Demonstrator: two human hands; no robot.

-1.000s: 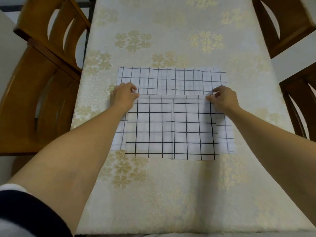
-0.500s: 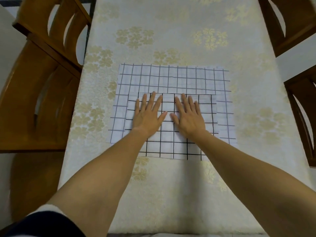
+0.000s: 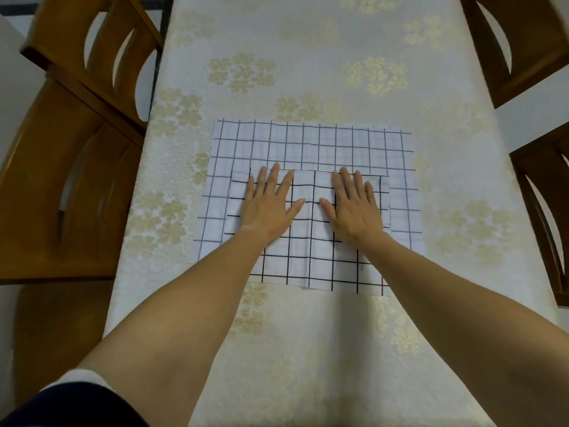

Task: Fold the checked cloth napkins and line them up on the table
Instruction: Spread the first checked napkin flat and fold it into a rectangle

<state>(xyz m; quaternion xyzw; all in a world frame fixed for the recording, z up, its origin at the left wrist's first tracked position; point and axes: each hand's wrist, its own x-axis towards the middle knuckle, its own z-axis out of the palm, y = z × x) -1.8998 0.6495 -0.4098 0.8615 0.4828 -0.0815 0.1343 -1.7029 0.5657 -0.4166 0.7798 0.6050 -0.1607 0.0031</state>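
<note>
A white napkin with bold black checks [image 3: 311,260] lies folded on top of a larger flat napkin with thinner, fainter checks [image 3: 308,146]. Both rest in the middle of the table [image 3: 308,349]. My left hand [image 3: 268,204] lies flat on the left half of the folded napkin, fingers straight and spread. My right hand [image 3: 354,208] lies flat on its right half in the same way. The thumbs point toward each other with a gap between them. Part of the folded napkin is hidden under my palms and forearms.
The table wears a cream cloth with gold flower patterns. A wooden chair [image 3: 77,143] stands close along the left edge. Two darker chairs, one [image 3: 520,47] at the far right and one [image 3: 545,217] beside it, stand along the right edge.
My hands let go of the folded napkin's top corners and came to its middle, palms flat. Since half a second ago they have slid slightly apart.
</note>
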